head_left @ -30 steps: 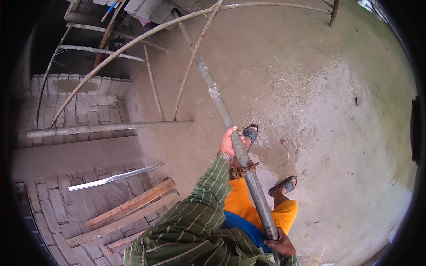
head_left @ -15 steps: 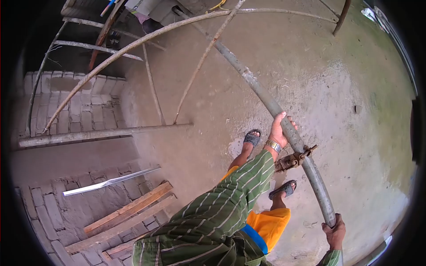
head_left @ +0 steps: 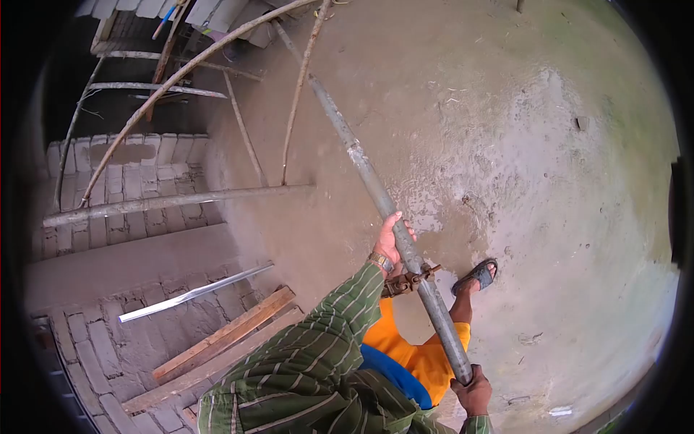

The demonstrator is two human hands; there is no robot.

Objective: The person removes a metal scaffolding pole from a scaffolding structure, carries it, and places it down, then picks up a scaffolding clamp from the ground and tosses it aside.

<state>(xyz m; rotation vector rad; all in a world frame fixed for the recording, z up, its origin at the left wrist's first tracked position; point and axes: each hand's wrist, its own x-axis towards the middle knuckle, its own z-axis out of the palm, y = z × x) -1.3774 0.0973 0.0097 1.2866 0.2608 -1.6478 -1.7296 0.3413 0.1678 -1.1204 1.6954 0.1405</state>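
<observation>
A long grey metal pipe (head_left: 370, 177) slants across the view, from the wooden poles at the top down to my body. My left hand (head_left: 391, 242), with a watch at the wrist, wraps round the pipe near its middle. Just below that hand a rusty scaffold clamp (head_left: 410, 283) is fixed on the pipe, its bolt sticking out to the right. At the near end of the pipe my right hand (head_left: 473, 394) is closed round it, hiding the tip.
Rough wooden poles (head_left: 181, 199) form a frame at the upper left, in front of a brick wall (head_left: 119, 181). Planks (head_left: 228, 336) and a shiny metal strip (head_left: 191, 293) lie at the lower left. Wet, smooth ground (head_left: 557, 217) stretches right; my sandalled foot (head_left: 479, 275) stands on it.
The pipe, the clamp and both my hands have shifted left in view, the right hand the most. One sandalled foot now shows right of the pipe; the other is hidden.
</observation>
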